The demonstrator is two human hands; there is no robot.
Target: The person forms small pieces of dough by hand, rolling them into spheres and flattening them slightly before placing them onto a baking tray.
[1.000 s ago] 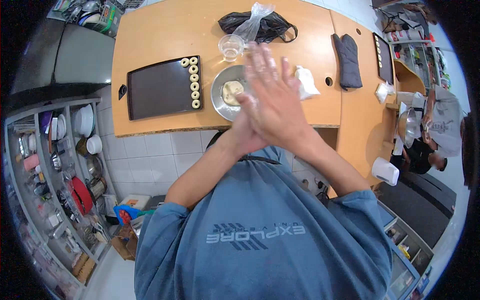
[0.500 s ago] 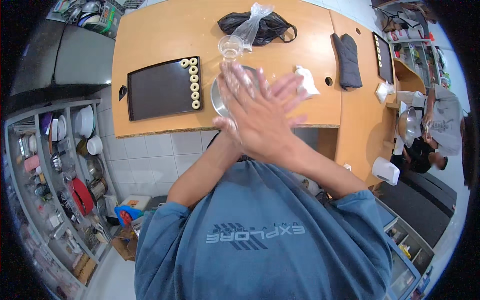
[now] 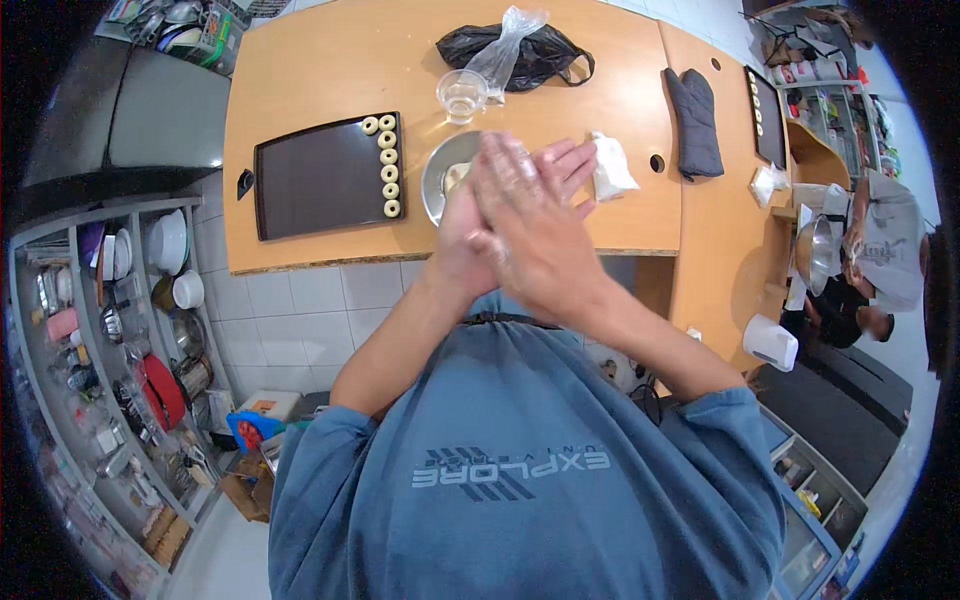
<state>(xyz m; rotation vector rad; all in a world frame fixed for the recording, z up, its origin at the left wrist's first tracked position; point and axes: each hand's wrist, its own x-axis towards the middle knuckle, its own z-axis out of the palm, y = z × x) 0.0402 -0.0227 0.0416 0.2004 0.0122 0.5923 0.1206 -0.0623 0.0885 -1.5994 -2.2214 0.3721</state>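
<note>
My two hands are crossed palm to palm above the table's front edge, whitened with what looks like flour. On top lies my right hand [image 3: 528, 225], its fingers stretched out toward the far side. Beneath it, my left hand [image 3: 463, 225] shows its wrist and thumb side, with its straight fingertips poking out to the right. Whatever may lie between the palms is hidden. Just beyond them stands a metal bowl [image 3: 434, 182] with pale dough [image 3: 456, 178] in it, partly covered by my hands. A white bag [image 3: 612, 168] of what looks like flour sits to their right.
Left on the wooden table [image 3: 330, 70] is a dark baking tray [image 3: 315, 185] with several ring-shaped dough pieces [image 3: 389, 157]. Farther back are a clear plastic cup [image 3: 462, 95] and a black plastic bag [image 3: 545, 55]. An oven mitt [image 3: 695, 125] lies right; another person [image 3: 888, 235] is beyond.
My hands have slid against each other and drawn slightly back toward me. More of the bowl and the dough in it now shows.
</note>
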